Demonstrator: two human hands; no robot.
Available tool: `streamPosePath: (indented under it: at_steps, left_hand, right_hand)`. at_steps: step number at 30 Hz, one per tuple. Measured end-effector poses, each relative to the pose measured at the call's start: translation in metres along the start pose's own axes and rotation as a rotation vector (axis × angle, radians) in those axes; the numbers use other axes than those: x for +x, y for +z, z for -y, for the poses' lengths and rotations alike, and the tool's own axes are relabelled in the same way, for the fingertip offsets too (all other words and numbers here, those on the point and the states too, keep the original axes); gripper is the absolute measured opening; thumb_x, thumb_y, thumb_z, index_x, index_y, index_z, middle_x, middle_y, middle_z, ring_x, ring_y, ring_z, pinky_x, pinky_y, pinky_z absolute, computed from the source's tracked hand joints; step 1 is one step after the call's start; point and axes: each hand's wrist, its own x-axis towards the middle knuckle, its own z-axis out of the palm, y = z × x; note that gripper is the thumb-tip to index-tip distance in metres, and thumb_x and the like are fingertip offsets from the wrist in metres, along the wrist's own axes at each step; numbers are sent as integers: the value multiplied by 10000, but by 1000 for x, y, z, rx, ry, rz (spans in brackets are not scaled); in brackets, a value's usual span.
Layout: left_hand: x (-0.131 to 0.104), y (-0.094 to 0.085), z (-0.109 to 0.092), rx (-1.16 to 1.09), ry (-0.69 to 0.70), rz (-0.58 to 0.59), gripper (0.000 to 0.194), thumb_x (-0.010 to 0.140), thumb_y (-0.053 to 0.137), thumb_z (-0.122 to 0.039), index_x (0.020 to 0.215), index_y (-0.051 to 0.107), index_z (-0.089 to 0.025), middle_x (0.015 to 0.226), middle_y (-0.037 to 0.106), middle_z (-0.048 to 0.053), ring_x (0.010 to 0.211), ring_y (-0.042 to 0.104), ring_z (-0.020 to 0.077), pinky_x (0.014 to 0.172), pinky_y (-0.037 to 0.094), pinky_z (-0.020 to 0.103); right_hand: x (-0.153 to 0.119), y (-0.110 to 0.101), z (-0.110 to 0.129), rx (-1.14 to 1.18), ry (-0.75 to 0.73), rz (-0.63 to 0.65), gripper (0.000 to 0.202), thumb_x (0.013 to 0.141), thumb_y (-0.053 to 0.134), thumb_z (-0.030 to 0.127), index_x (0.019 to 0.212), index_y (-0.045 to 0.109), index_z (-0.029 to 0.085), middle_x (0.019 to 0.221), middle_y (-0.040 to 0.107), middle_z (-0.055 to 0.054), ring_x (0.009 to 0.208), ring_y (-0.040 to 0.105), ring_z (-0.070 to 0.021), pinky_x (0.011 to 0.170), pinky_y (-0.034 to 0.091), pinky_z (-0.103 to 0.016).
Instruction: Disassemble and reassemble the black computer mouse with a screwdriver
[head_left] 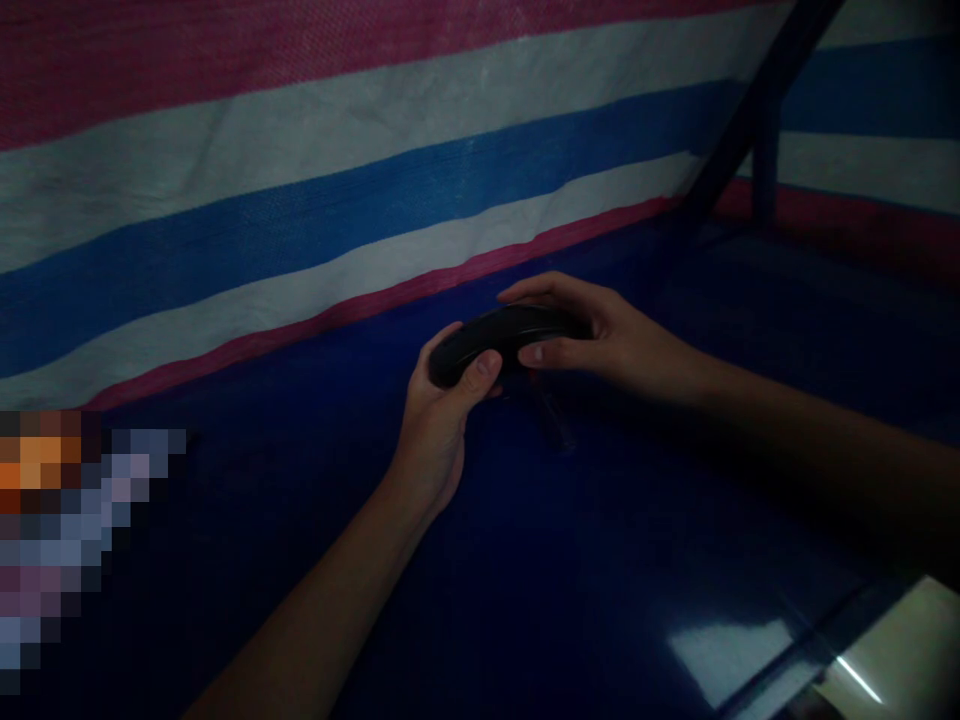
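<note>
Backdrop: striped sheet (465, 170) in red, white, blue; wrinkled
Upper right: dark slanted bar (765, 100) before sheet
Counter (525, 580): dark blue, glossy, pale reflections lower right
Lower left: pixelated patch, orange and bluish

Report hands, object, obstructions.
Left hand and right hand: gripping dark rounded object. Held above blue surface. No obstruction visible between hands.

My head view is dim, with the dark blue glossy surface (465, 600) sinking almost to black in places. I see pale glare and a thin bright streak at lower right, darkened right-hand corners, slightly soft detail, and coarse square pixelation hiding the lower left edge.
</note>
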Motion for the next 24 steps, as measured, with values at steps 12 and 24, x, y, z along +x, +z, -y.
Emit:
streamPosePath:
  at_steps: [12,24]
  left_hand:
    - [-1,1,-1,10,-5,12,524,661,786,-399,1103,584,-204,1116,630,63,978,593,190,708,472,272]
    - [-1,0,-3,-15,-29,8,457,651,790,-391,1009,579,-199,1012,619,34,876,598,156,669,469,260]
  right_hand:
    - [1,-1,2,-37,0,-24,332,729,721,257,1024,591,179,968,675,-10,935,640,-174,833,505,-323]
    - [-1,-7,-3,-355,-158,-168,443,812,643,378,1199,534,191,1178,632,-70,1064,610,-244,904,498,-404]
